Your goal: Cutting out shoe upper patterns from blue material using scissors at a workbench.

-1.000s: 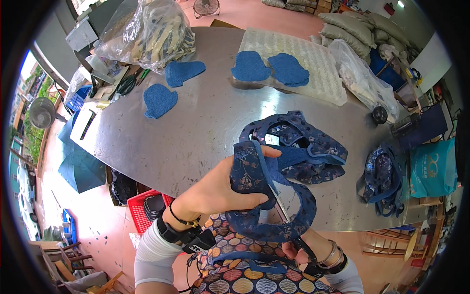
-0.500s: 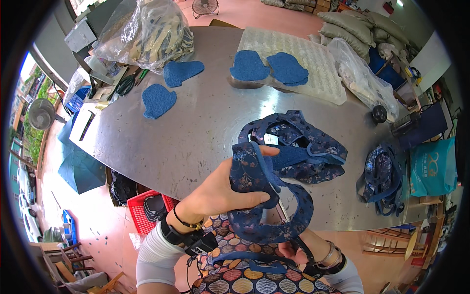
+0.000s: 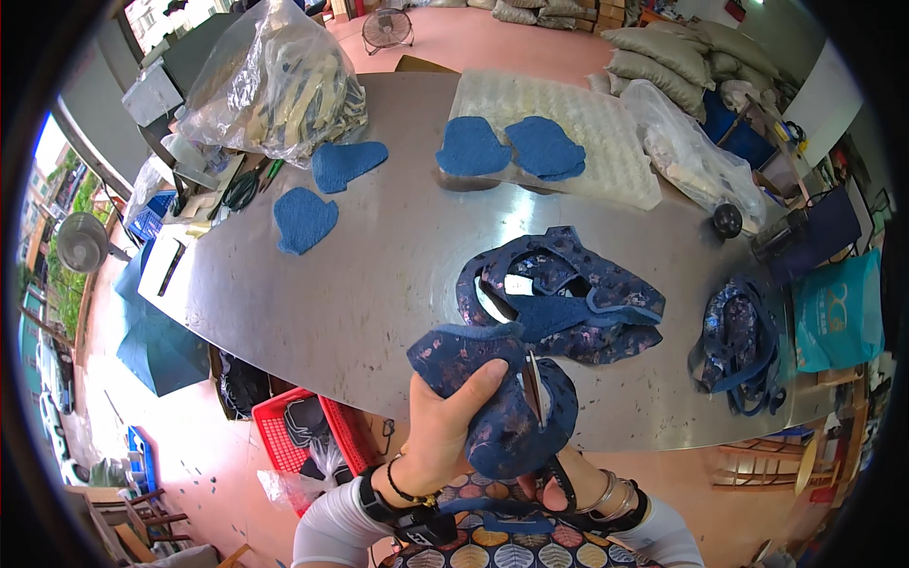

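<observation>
My left hand [image 3: 440, 421] grips a dark blue, flower-patterned fabric piece [image 3: 507, 440] with lighter blue lining, thumb on top. It looks like a shoe upper. Below and to the right, my right hand [image 3: 557, 488] holds scissors [image 3: 538, 393]. Their metal blades point up and away from me, slightly apart, against the piece's edge; its folds partly hide my right fingers and the handles. Just beyond, more flower-patterned fabric pieces [image 3: 620, 289] lie in a loose pile on the metal table [image 3: 379, 284], touching neither hand.
Blue fuzzy cutouts [image 3: 306, 221] lie at the back left, and others [image 3: 546, 149] rest on a translucent ridged sheet [image 3: 615, 175]. A bundle of patterned strips [image 3: 734, 331] sits right, beside a teal bag [image 3: 838, 312]. A stuffed plastic bag [image 3: 284, 90] stands back left; a red basket [image 3: 350, 435] is below the edge.
The held piece has turned and bunched up, its open loop folding closed. My left hand has tilted upright, its thumb now on the fabric's front. The scissor blades show more fully.
</observation>
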The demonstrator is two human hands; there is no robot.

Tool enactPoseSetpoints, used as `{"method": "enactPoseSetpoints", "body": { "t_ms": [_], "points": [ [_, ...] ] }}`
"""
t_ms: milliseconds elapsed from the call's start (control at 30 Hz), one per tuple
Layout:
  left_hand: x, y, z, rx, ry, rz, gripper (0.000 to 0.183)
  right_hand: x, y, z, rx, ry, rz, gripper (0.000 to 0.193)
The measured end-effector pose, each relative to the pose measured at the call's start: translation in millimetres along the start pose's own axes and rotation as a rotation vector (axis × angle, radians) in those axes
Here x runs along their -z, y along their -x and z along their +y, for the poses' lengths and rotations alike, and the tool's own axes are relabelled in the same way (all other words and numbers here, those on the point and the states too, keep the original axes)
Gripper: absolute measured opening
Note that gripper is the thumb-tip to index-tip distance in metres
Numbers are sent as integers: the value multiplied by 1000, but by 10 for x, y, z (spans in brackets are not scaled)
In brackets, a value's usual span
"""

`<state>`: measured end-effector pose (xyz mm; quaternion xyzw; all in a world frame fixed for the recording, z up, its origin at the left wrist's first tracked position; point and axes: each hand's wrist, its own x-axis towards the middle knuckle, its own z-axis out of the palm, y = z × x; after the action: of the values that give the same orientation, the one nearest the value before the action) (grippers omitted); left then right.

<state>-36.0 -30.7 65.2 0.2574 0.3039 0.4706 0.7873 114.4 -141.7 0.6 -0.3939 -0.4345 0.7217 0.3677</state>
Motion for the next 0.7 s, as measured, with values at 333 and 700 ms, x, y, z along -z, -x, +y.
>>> {"method": "enactPoseSetpoints", "body": {
  "t_ms": [333,700],
  "points": [
    [-164,50,-58,-24,79,83,20,-97,-112,-111,68,-92,19,83],
    [-94,62,-67,-5,143,30,29,-109,-106,-148,38,-99,64,74]
  ]
}}
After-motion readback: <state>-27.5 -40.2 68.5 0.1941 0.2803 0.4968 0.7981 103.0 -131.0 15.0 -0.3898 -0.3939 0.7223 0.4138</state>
